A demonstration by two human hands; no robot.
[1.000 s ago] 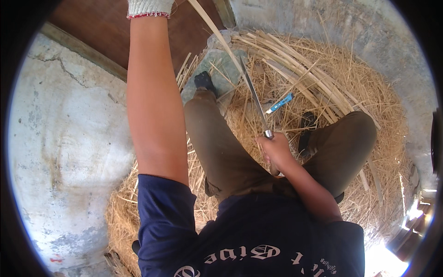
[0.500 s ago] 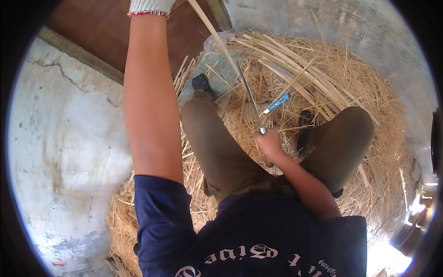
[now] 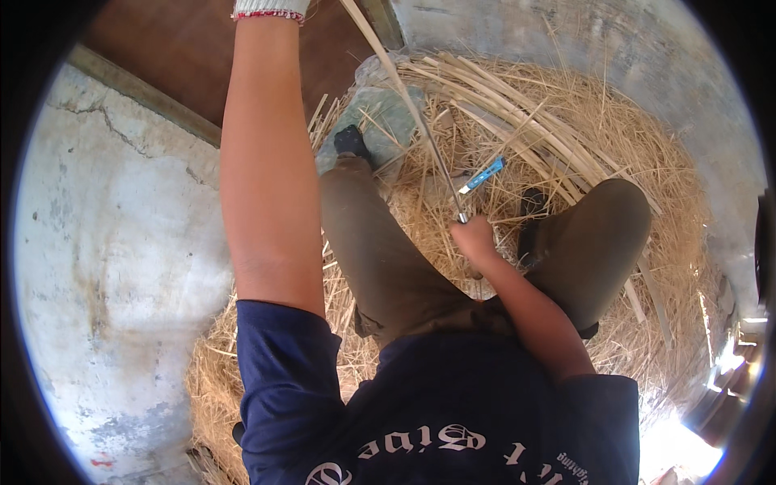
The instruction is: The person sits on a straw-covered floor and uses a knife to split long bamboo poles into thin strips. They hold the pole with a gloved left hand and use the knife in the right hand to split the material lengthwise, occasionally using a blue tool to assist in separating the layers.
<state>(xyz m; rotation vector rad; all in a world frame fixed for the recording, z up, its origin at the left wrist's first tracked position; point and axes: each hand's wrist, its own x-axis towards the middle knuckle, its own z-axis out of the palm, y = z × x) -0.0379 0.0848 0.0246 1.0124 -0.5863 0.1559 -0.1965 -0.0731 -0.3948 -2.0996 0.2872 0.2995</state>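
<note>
My right hand is closed round the handle of a long, narrow-bladed knife between my knees. Its blade points up and away to the left, where it meets a pale split-bamboo strip. That strip runs on out of the picture at the top. My left arm reaches far forward; only the white knitted glove cuff of my left hand shows at the upper edge. Its fingers are out of the picture, so its grip is hidden. A blue utility knife lies on the shavings just beyond my right hand.
A bundle of pale strips lies at the far right over a wide heap of shavings. My left foot rests by a greenish slab. A cracked plaster wall stands left, beside a brown panel.
My left hand has moved slightly farther toward the upper edge, so less of the glove shows. My right hand and the knife have shifted a little right and forward.
</note>
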